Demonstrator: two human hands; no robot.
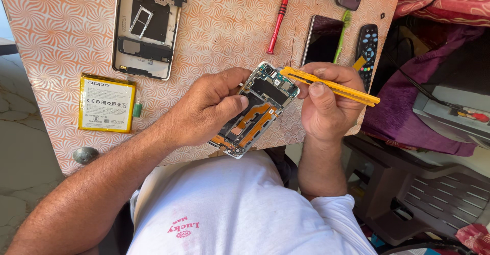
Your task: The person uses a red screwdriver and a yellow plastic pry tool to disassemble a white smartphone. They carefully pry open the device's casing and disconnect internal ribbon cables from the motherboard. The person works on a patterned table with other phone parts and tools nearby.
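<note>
My left hand (206, 107) grips an opened phone body (258, 107), its circuit board and orange flex cable facing up, held over the table's near edge. My right hand (326, 102) holds yellow plastic tweezers (334, 85), whose tips touch the top corner of the phone near the camera module. On the table to the left lie a yellow phone battery (106, 103) and, farther back, a removed phone back frame (148, 28) with dark inner parts.
A red-handled screwdriver (278, 23), a dark phone screen (322, 38), a green tool (341, 35) and a black remote (367, 51) lie on the orange patterned table (61, 30). A grey round object (85, 154) sits at the near left edge. Plastic chairs and cloth stand to the right.
</note>
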